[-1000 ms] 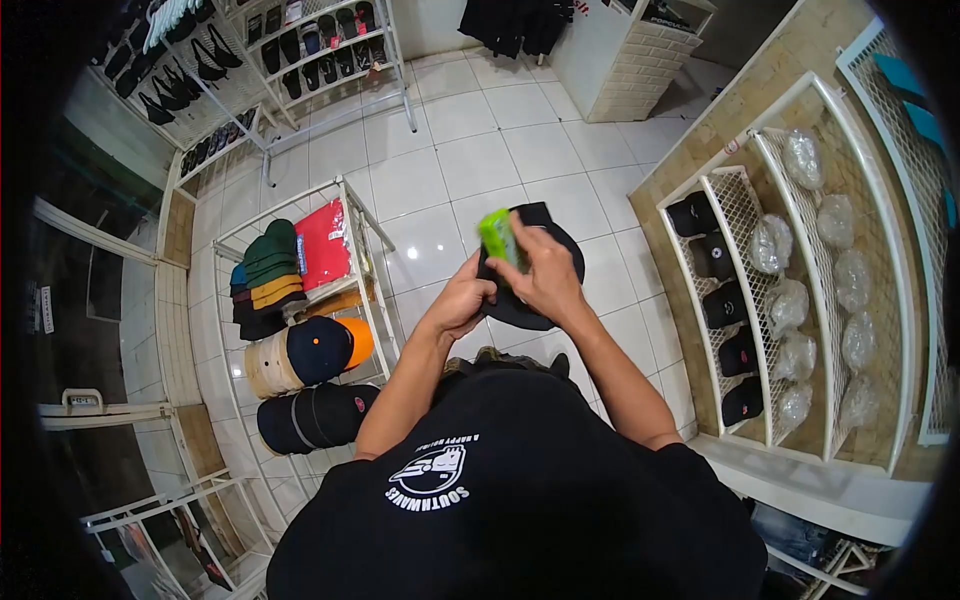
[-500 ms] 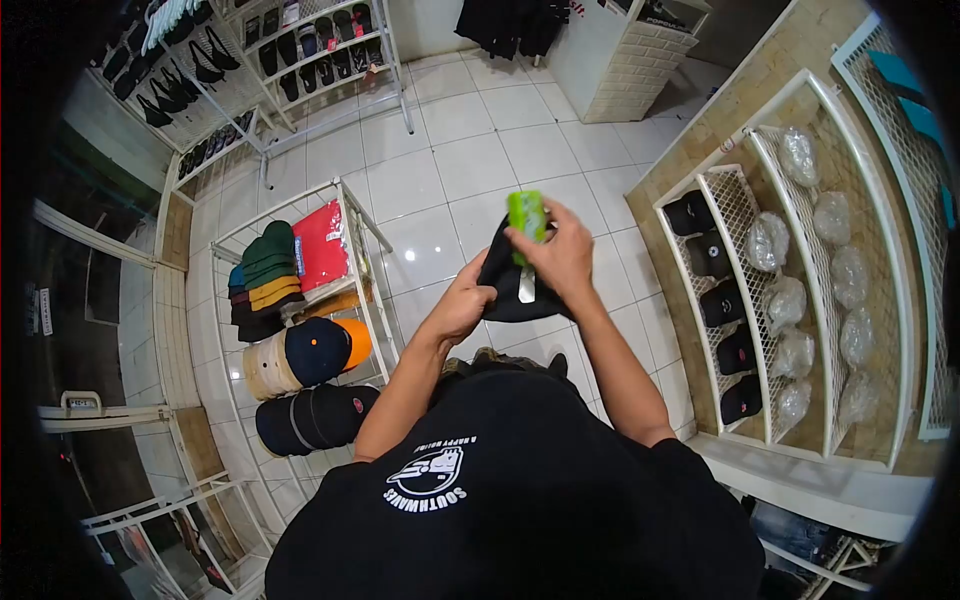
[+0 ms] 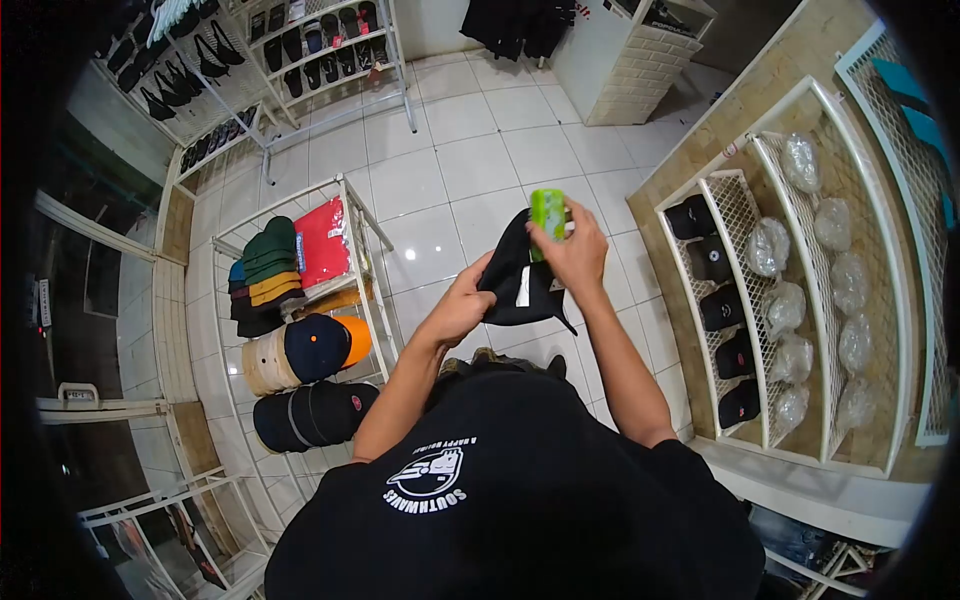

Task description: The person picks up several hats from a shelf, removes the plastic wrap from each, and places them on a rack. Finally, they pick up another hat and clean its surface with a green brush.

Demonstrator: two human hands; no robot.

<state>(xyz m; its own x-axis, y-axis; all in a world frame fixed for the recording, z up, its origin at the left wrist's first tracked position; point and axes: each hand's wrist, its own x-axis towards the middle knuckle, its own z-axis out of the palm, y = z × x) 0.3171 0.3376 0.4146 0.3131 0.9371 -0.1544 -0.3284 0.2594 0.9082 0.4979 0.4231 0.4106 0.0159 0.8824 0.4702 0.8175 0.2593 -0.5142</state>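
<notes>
A black cap (image 3: 507, 275) hangs in front of my chest, tilted, with a white label (image 3: 523, 286) showing on it. My left hand (image 3: 460, 308) is closed on the cap's left edge, the thumb lying over the fabric. In my right hand (image 3: 580, 252) is a bright green, box-like thing (image 3: 547, 212), gripped between thumb and fingers. Its lower end is against or just over the cap's upper right side; its exact kind is not clear. A thin strap end sticks out at the cap's lower right.
On my left stands a white wire rack (image 3: 342, 180) with folded beanies (image 3: 268, 250), stacked caps (image 3: 312, 345) and a red packet (image 3: 322, 240). Wall shelves on the right hold black caps (image 3: 720, 307) and plastic-wrapped bundles (image 3: 768, 243). Footwear racks (image 3: 330, 50) stand ahead on the tiled floor (image 3: 410, 190).
My right hand has moved slightly right with the green thing. The cap's right side has shifted and its strap end now shows. My left hand stays nearly in place.
</notes>
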